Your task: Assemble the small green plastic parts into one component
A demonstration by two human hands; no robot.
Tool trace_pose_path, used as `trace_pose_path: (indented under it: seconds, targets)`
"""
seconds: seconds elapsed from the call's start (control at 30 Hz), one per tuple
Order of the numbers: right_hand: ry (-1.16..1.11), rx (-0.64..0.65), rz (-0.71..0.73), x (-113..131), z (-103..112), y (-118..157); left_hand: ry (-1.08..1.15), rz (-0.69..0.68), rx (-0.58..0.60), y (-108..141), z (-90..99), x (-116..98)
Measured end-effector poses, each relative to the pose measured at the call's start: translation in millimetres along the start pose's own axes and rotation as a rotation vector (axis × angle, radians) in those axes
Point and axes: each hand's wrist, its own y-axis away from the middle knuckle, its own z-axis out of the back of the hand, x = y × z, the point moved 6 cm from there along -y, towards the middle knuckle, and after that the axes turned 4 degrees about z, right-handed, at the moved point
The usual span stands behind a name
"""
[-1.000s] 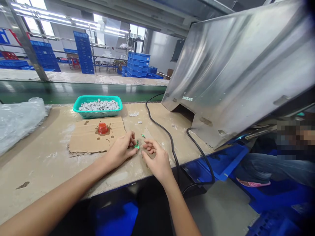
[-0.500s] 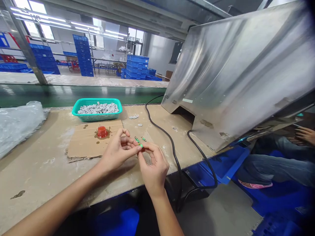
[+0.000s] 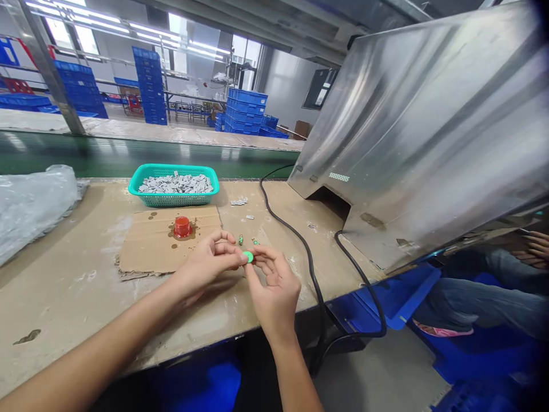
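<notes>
My left hand (image 3: pixel 209 264) and my right hand (image 3: pixel 274 293) meet above the table, with their fingertips at a small green round part (image 3: pixel 247 257). The left thumb and fingers pinch its left side, and the right fingers press against its right side. Two more small green parts lie apart on the table, one (image 3: pixel 241 239) just above my hands and another (image 3: pixel 255 242) to its right. My left hand is over the edge of a cardboard sheet (image 3: pixel 146 252), and a red cap (image 3: pixel 182 227) stands on a brown stain on that sheet.
A teal mesh basket (image 3: pixel 174 200) holds grey parts, and a few grey pieces (image 3: pixel 239 201) lie beyond my hands. A black cable (image 3: pixel 300 240) runs along a stainless steel hood (image 3: pixel 420 143). A co-worker's hands (image 3: pixel 537 249) show at right, and a plastic bag (image 3: pixel 30 209) lies at left.
Both hands have risen from the table, and their fingertips have come together on the green part. The view has shifted slightly.
</notes>
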Motion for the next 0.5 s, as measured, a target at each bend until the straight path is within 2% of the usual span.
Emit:
trace_pose_path:
  seconds: [0.13,0.23,0.3,0.37,0.5]
  targets:
    - [0.021,0.120,-0.017,-9.2,11.2,-2.9,0.060,0.097,-0.052,-2.5,6.2,8.7]
    - [0.131,0.193,-0.025,-20.3,18.7,-26.1,0.094,0.101,-0.143,-5.3,16.1,7.8]
    - [0.296,0.354,-0.010,-28.4,10.1,-47.4,0.102,0.099,-0.183,-6.9,22.1,6.6]
    - [0.369,0.522,0.041,-33.2,-5.7,-66.5,0.094,0.096,-0.181,-7.7,25.3,5.7]
    - [0.519,0.921,0.316,-32.2,-43.0,-76.5,0.100,0.114,-0.149,-6.6,28.0,5.1]
